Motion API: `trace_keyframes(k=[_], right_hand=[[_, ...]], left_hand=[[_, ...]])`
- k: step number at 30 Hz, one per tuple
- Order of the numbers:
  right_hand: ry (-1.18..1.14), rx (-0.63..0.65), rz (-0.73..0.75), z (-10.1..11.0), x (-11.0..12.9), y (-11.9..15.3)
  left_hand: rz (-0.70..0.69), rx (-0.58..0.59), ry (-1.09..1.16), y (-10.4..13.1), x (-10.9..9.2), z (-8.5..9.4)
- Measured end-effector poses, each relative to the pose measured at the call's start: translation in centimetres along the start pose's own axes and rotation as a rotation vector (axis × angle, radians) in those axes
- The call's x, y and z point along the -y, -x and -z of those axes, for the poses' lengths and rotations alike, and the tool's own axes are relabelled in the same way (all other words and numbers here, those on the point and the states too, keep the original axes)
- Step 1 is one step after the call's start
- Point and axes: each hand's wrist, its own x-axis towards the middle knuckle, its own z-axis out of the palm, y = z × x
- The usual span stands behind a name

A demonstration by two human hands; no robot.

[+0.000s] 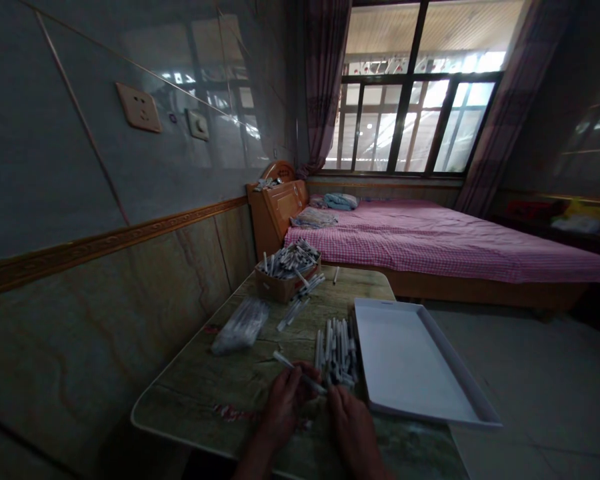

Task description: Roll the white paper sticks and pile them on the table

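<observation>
A slim whitish pen [283,360] is held slantwise above the table, its upper left end sticking out past my fingers. My left hand [281,401] is closed around its middle. At the lower right end, the fingers of my right hand [351,419] pinch it; the very tip is hidden. Just beyond my hands lies a row of similar pens [336,343], side by side. More loose pens [300,303] lie by a cardboard box [275,289], which is heaped with them. A clear plastic bag [241,327] of what look like pens rests on the left.
The table [195,390] has rounded corners and a wood-like top. A shallow white tray [410,353] sits on the right, overhanging the table's edge. Behind stands a bed [430,250] with a pink checked cover. A tiled wall [180,293] runs along the left.
</observation>
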Motion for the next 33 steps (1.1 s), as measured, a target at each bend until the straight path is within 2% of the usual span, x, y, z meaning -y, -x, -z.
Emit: trace_keyframes(k=[4, 10, 16, 23, 29, 33], right_hand=[[0.001, 0.043, -0.058, 0.0, -0.4, -0.5], [-0.043, 0.023, -0.076, 0.0, -0.3, -0.2], [-0.152, 0.052, -0.105, 0.4, 0.0, 0.3], [-0.062, -0.013, -0.066, -0.1, -0.2, 0.4], [-0.221, 0.002, -0.050, 0.1, 0.0, 0.5], [-0.144, -0.021, -0.069, -0.1, -0.1, 0.3]], left_hand=[[0.031, -0.034, 0.028, 0.0, -0.2, 0.2], [0.051, -0.108, 0.085, -0.4, 0.6, 0.3], [0.045, -0.097, 0.107, -0.3, 0.7, 0.4], [0.039, -0.116, 0.121, -0.2, 0.3, 0.3], [0.037, -0.090, 0.125, -0.3, 0.5, 0.4], [0.027, -0.085, 0.117, -0.4, 0.7, 0.4]])
